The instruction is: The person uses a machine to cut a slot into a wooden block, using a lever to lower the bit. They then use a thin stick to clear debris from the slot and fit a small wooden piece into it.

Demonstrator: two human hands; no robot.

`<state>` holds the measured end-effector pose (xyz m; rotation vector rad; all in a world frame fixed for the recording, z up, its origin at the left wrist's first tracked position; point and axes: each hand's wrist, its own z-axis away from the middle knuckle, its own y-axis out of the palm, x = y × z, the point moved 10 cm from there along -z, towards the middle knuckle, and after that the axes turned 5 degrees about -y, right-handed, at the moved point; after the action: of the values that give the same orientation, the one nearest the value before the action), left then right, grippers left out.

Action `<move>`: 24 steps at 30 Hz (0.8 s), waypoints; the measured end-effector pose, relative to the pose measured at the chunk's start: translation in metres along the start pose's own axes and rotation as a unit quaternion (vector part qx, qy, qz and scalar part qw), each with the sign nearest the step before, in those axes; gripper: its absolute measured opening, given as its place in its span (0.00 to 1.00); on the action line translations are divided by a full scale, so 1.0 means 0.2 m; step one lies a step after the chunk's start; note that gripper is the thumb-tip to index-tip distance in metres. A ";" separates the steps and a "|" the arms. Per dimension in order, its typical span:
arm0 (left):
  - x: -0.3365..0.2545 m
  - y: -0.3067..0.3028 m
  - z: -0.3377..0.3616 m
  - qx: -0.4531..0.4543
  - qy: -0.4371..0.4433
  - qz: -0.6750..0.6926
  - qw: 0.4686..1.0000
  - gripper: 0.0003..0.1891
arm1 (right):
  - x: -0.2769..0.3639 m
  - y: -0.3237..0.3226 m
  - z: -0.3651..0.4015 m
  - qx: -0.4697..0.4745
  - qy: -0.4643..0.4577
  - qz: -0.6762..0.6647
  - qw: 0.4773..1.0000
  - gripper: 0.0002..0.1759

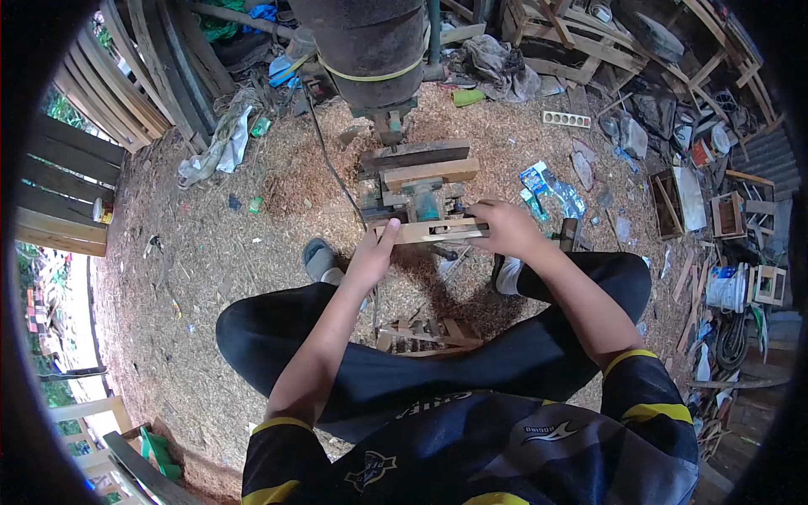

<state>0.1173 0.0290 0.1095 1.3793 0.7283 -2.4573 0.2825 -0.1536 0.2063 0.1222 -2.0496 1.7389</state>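
Observation:
Between my two hands is a short pale wooden piece [414,233] with slots cut into it, held level in front of a machine. My left hand [368,259] grips its left end, with the thumb lying along the top. My right hand [512,231] has its fingers wrapped round the right end. Just beyond the wood stands the machine's green metal bed [426,202], with a pale wooden bar [431,173] and a darker one [417,154] across it. A metal tool head [389,126] points toward these bars.
A large dark cylinder [362,38] rises behind the bed. One black cable [326,156] runs along its left side. Slotted wood pieces [429,335] lie between my legs. Wood shavings cover the ground. At right are a power strip [566,119], blue packaging [551,187] and wooden frames.

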 end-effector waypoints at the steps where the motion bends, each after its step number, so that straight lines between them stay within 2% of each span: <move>1: -0.01 0.00 0.01 -0.005 0.000 0.002 1.000 0.38 | -0.01 0.00 0.00 0.010 0.005 0.000 1.000 0.24; 5: -0.13 -0.06 0.11 -0.037 -0.017 -0.010 0.999 0.35 | 0.05 -0.08 0.01 -0.001 -0.015 -0.015 1.000 0.22; 8: -0.31 -0.13 0.18 -0.079 0.101 -0.016 0.992 0.34 | 0.12 -0.23 0.04 -0.097 -0.057 -0.038 0.993 0.24; 9: -0.33 -0.12 0.20 -0.063 0.064 -0.002 0.996 0.34 | 0.09 -0.21 0.04 -0.087 -0.036 -0.057 0.994 0.24; 12: -0.13 -0.05 0.04 -0.022 0.032 -0.092 0.995 0.36 | -0.02 -0.11 0.03 -0.041 0.014 -0.108 0.993 0.25; 14: -0.08 -0.02 0.03 -0.030 0.031 -0.078 0.996 0.38 | -0.09 -0.03 0.05 0.009 0.039 -0.132 0.990 0.26; 17: -0.06 -0.01 -0.01 -0.034 0.038 -0.040 0.998 0.39 | -0.14 -0.03 0.06 -0.001 0.047 -0.169 0.985 0.25; 22: 0.08 -0.03 -0.08 -0.030 -0.013 0.024 0.999 0.39 | -0.25 -0.01 0.09 0.022 0.071 -0.147 0.986 0.27; 24: 0.13 -0.02 -0.10 0.001 -0.047 0.032 0.998 0.40 | -0.24 -0.03 0.09 0.018 0.074 -0.145 0.986 0.27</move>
<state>0.1155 0.0431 0.0795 1.2585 0.6521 -2.4546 0.3237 -0.1826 0.1917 0.2796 -1.7936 1.5569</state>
